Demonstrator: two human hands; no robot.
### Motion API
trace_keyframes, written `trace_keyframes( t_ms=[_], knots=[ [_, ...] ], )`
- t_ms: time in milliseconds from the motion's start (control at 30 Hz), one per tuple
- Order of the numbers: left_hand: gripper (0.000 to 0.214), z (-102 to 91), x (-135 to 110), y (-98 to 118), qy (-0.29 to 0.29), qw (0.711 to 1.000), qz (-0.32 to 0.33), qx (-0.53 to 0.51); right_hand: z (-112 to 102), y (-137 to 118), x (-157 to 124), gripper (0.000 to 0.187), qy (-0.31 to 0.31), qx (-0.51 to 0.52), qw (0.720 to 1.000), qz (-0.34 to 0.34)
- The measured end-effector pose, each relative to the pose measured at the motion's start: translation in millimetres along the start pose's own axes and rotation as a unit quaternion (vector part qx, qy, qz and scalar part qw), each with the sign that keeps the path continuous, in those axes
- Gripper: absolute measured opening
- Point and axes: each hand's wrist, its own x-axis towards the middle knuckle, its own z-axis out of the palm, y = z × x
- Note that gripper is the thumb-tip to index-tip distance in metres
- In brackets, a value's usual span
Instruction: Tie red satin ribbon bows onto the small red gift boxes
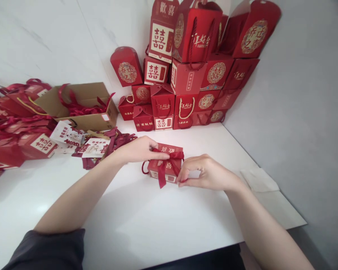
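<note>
A small red gift box (pixel 169 173) with gold characters lies on the white table (pixel 135 217) in front of me. A dark red ribbon (pixel 169 162) is tied round it in a bow, one tail hanging over its front. My left hand (pixel 139 149) rests on the box's left top, its fingertips pinched on the left loop of the ribbon. At the box's right end, my right hand (pixel 205 173) is closed in a pinch on the ribbon's right end. A red cord handle pokes out at the box's left side.
A stack of red gift boxes (pixel 186 75) stands against the back wall. An open cardboard carton (pixel 81 105) of red ribbons sits at the back left, with flat red boxes and printed cards (pixel 67 137) beside it. A white paper sheet (pixel 259 180) lies near the table's right edge.
</note>
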Motion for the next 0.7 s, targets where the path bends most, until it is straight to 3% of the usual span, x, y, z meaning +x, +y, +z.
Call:
trace_keyframes(
  t_ms=[133,333,500,567,667,700],
  knots=[
    [0.059,10.7,-2.1,8.3,0.098,0.989,-0.039,0.099,-1.8,3.3,-0.9,0.012,-0.029,0.074,0.995,0.056],
    [0.054,13.4,-6.0,18.1,0.078,0.989,-0.045,0.117,-13.7,23.0,-2.9,0.024,-0.048,0.185,0.963,0.19],
    [0.054,11.9,-6.2,14.6,0.065,0.991,-0.027,0.117,-28.0,38.8,-8.6,0.028,-0.209,0.187,0.915,0.29],
    [0.054,11.3,-6.2,12.8,0.054,0.993,-0.02,0.106,-32.2,40.2,-8.4,0.031,-0.159,0.189,0.922,0.299],
    [0.055,11.4,-6.5,11.0,0.041,0.994,-0.009,0.096,-28.8,37.9,-0.9,0.034,0.048,0.21,0.95,0.227],
    [0.056,12.0,-6.6,10.7,0.046,0.994,-0.005,0.101,-24.7,36.7,2.8,0.033,0.088,0.218,0.951,0.203]
  ],
)
